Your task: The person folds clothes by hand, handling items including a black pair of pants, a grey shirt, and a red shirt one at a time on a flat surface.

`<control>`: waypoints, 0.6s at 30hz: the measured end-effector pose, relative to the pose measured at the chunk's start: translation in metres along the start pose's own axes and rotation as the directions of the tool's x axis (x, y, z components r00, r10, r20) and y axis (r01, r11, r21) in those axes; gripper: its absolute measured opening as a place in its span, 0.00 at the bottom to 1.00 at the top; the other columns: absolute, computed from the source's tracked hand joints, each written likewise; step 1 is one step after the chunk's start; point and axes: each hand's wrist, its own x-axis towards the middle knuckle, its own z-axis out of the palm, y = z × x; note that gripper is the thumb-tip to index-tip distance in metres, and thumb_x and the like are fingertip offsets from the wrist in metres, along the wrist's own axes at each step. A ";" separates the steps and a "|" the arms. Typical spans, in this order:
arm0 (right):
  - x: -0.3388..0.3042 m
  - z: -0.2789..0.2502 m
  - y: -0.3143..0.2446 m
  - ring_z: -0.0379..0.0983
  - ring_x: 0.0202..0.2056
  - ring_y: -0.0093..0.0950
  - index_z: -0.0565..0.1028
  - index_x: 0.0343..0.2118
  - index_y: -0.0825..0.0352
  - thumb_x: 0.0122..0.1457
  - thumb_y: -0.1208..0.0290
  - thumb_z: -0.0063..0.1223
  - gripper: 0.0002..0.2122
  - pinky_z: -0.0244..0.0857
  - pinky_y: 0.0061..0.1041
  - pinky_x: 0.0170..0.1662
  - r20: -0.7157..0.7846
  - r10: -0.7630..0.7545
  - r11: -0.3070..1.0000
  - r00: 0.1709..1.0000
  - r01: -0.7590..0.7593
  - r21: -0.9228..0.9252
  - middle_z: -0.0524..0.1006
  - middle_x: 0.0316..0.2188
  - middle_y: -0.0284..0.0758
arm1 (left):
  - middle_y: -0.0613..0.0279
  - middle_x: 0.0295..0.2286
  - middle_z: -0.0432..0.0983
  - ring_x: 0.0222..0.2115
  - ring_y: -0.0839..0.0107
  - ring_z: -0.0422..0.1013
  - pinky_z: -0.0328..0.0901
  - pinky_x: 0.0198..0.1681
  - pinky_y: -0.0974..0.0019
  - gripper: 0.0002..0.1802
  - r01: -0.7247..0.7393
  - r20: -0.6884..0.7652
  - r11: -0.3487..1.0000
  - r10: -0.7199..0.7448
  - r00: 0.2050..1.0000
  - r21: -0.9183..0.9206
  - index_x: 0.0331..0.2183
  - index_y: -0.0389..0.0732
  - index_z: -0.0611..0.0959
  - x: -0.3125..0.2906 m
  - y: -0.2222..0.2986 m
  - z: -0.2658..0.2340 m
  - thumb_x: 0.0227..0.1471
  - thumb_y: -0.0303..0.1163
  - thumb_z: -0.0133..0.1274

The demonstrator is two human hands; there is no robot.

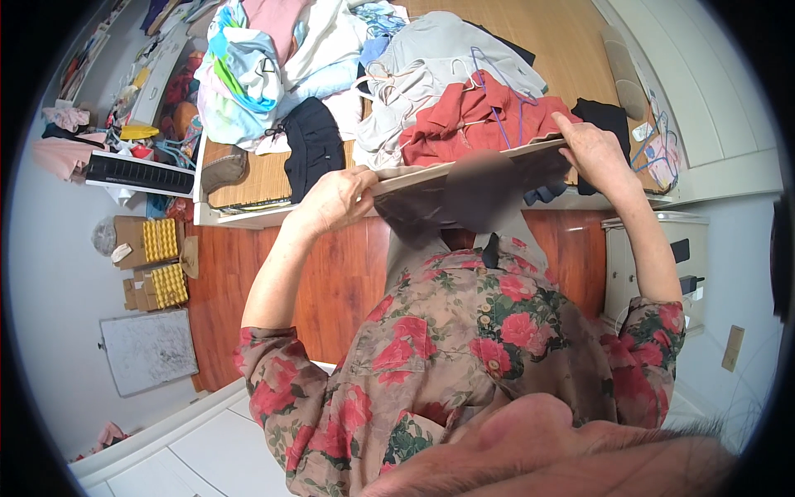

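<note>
Between my two hands a dark brown garment [410, 212] is stretched, its pale upper edge pulled nearly straight. My left hand [335, 199] is closed on one end of that edge, and my right hand [595, 153] grips the other end, a little higher. Part of the garment is blurred, so its exact kind is unclear. Just beyond it, a red garment [464, 120] lies on the bed, with a purple hanger [520, 128] on top. Black shorts [315, 149] lie on the bed beyond my left hand. A black folded cloth [603, 118] is close to my right hand.
Light grey clothing [451, 50] and a colourful heap of clothes [240, 83] cover much of the bed mat [571, 41]. Blue hangers [658, 153] lie at the right edge. A white cabinet [621, 265] stands at right; cardboard boxes [132, 236] sit on the left.
</note>
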 end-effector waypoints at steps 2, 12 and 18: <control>-0.001 0.008 0.000 0.76 0.31 0.37 0.64 0.42 0.67 0.50 0.73 0.56 0.18 0.70 0.34 0.32 -0.006 -0.035 0.999 0.999 0.035 -0.036 0.77 0.27 0.39 | 0.50 0.25 0.73 0.28 0.53 0.73 0.69 0.33 0.58 0.09 0.011 -0.030 1.000 -0.011 0.999 -0.002 0.31 0.35 0.75 0.000 -0.005 -0.003 0.42 0.26 0.49; 0.010 0.008 -0.008 0.76 0.31 0.39 0.70 0.33 0.68 0.51 0.65 0.57 0.12 0.69 0.36 0.35 0.275 0.126 0.991 0.953 -0.132 0.004 0.77 0.24 0.43 | 0.51 0.27 0.73 0.24 0.57 0.71 0.67 0.29 0.63 0.09 0.051 -0.147 0.991 -0.070 0.987 -0.127 0.21 0.33 0.74 0.011 -0.004 -0.006 0.44 0.26 0.57; 0.007 0.043 0.013 0.70 0.22 0.36 0.71 0.19 0.69 0.53 0.62 0.56 0.15 0.63 0.34 0.28 0.035 -0.036 0.896 0.999 0.017 0.444 0.72 0.18 0.38 | 0.51 0.28 0.75 0.20 0.68 0.71 0.65 0.24 0.67 0.13 0.070 -0.346 0.968 -0.154 0.926 -0.243 0.16 0.33 0.71 0.019 -0.033 0.011 0.43 0.24 0.59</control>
